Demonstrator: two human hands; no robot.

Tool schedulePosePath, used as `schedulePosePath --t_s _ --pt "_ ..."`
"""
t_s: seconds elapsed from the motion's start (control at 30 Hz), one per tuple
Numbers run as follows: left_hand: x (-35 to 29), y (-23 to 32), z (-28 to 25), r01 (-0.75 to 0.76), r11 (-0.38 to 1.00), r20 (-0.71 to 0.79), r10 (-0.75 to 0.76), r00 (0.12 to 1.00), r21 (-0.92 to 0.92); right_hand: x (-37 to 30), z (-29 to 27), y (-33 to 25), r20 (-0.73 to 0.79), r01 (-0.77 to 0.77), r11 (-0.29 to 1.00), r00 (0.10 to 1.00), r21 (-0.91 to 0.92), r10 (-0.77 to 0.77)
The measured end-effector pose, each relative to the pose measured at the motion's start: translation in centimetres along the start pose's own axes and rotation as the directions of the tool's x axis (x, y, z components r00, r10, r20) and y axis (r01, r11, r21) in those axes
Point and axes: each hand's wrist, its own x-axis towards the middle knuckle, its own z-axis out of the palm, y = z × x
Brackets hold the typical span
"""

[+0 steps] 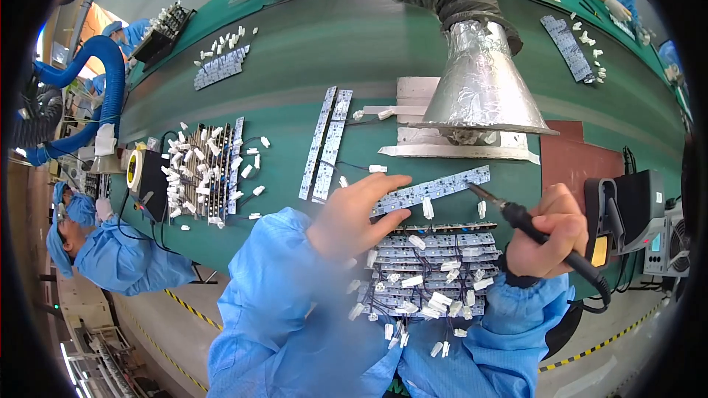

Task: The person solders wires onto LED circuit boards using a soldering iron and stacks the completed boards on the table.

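My left hand (359,214) grips the left end of a narrow white circuit board strip (435,189) between thumb and fingers. A soldering iron (527,222) is in my right hand (552,234), its tip at or just above the strip's right part; contact I cannot make out. Below the strip, close to my body, lies a stack of similar circuit boards (435,254) with dark wires and white connectors (440,299). Two more strips (322,147) lie side by side left of my left hand. A blurred patch covers part of my left sleeve.
A foil-covered fume hood (483,81) hangs over white bars (457,152). At right stand a black soldering iron holder (623,210) and a soldering station (667,245). Racked boards (199,173) stand at left. On the far belt lie more boards (568,48). Co-workers (122,243) sit around.
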Motion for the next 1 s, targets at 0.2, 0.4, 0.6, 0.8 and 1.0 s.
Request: schedulePosePath --t_s 0.2,0.4,0.6,0.8,1.0 --pt "0.0 0.2 -0.1 0.0 0.998 0.092 -0.006 0.996 0.063 -1.0 0.7 -0.8 0.225 -0.028 0.998 0.974 0.053 0.016" --pt "-0.2 0.1 -0.3 -0.013 0.998 0.082 0.008 0.997 0.06 -1.3 1.2 -1.3 0.231 -0.048 0.996 0.973 0.077 0.029" --pt "-0.3 -0.3 -0.2 -0.079 0.996 0.046 0.077 0.996 0.042 -2.2 1.8 -2.1 0.347 0.049 0.995 0.935 0.081 -0.074" --pt "-0.5 -0.1 -0.5 -0.067 0.996 0.054 0.064 0.996 0.051 -2.6 2.4 -2.0 0.411 0.098 0.995 0.906 0.019 -0.097" --pt "-0.5 -0.3 -0.4 -0.081 0.995 0.047 0.079 0.996 0.052 -2.7 2.4 -2.0 0.44 0.078 0.997 0.895 -0.007 -0.067"
